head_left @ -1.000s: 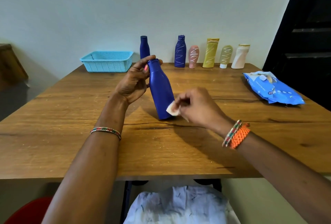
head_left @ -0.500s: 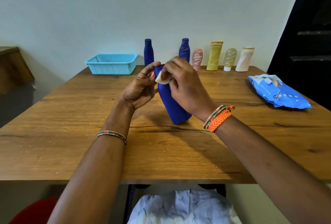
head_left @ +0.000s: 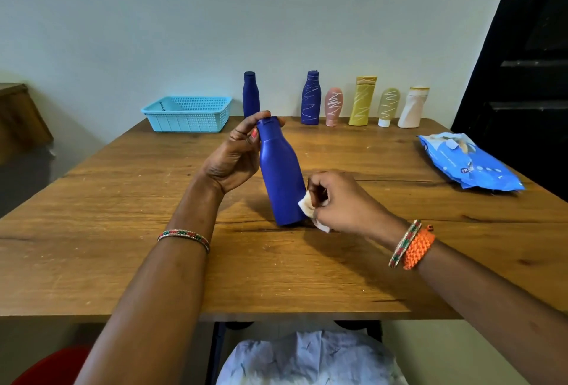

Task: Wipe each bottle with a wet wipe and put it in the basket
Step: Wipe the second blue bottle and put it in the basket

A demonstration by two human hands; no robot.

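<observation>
A plain dark blue bottle (head_left: 281,175) stands tilted on the wooden table (head_left: 123,231), its base on the wood. My left hand (head_left: 236,157) grips its cap and neck. My right hand (head_left: 341,200) pinches a small white wet wipe (head_left: 309,208) against the bottle's lower right side. A light blue plastic basket (head_left: 187,114) sits at the back left with nothing visible in it. Along the back edge stand a plain blue bottle (head_left: 251,94), a scribbled blue bottle (head_left: 311,98), a pink one (head_left: 333,107), a yellow tube (head_left: 363,101), a green one (head_left: 388,107) and a white one (head_left: 413,108).
A blue pack of wet wipes (head_left: 470,163) lies at the table's right side with its flap open. A dark door (head_left: 528,61) is at the right. A wooden piece of furniture (head_left: 18,114) is at the left, a red seat (head_left: 49,366) below.
My right hand slid the wipe from the bottle's cap down to its lower right side. The left hand kept its grip on the neck, and the bottle stayed tilted.
</observation>
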